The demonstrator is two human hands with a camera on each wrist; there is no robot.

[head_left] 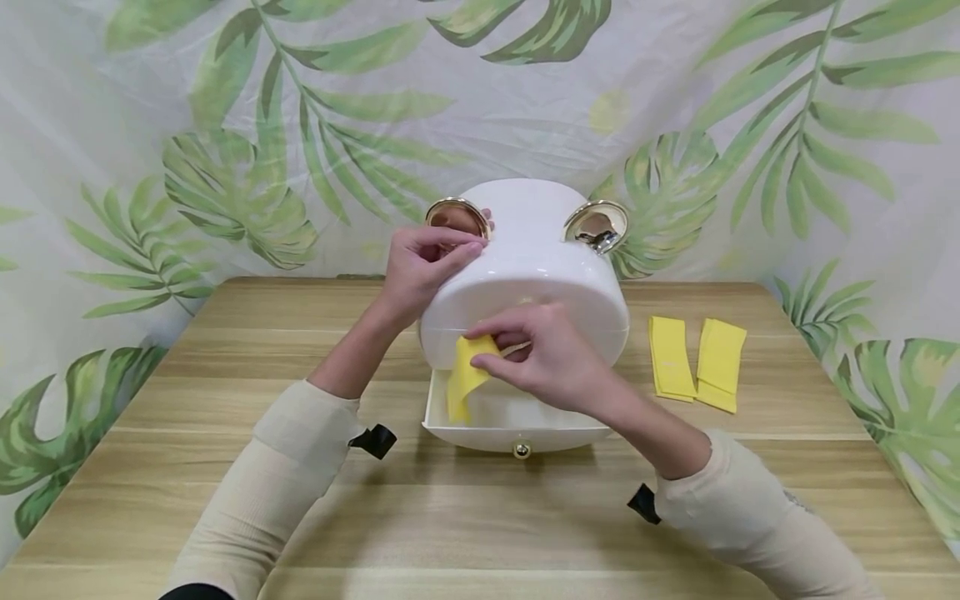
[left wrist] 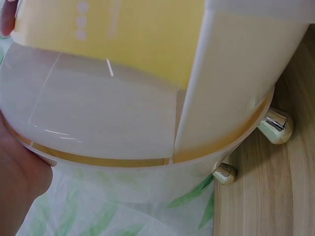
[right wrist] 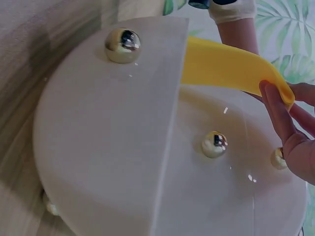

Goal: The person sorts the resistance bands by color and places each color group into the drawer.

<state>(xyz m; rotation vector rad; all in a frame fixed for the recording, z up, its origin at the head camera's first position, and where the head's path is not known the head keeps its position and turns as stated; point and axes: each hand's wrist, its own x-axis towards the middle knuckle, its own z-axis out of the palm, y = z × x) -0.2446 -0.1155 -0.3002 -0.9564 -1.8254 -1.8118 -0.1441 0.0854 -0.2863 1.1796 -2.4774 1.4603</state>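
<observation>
A rounded white storage box [head_left: 528, 242] with two gold ears stands on the table, its bottom drawer [head_left: 480, 437] pulled out. My left hand [head_left: 418, 271] grips the left gold ear [head_left: 450, 212], with fingers behind it and the thumb in front. My right hand [head_left: 551, 358] pinches the top end of a flat yellow band [head_left: 465, 375] between thumb and fingers. The band hangs at the drawer's left side, its lower end inside. In the right wrist view the yellow band [right wrist: 221, 64] bends over at the fingertips. Pale printed marks show on the band [left wrist: 138, 34] in the left wrist view.
Two folded yellow bands, a left one [head_left: 671, 358] and a right one [head_left: 722, 364], lie on the wooden table [head_left: 487, 525] right of the box. The right gold ear [head_left: 597, 223] and a gold drawer knob [head_left: 522, 450] stick out. A leaf-print curtain [head_left: 525, 108] hangs behind.
</observation>
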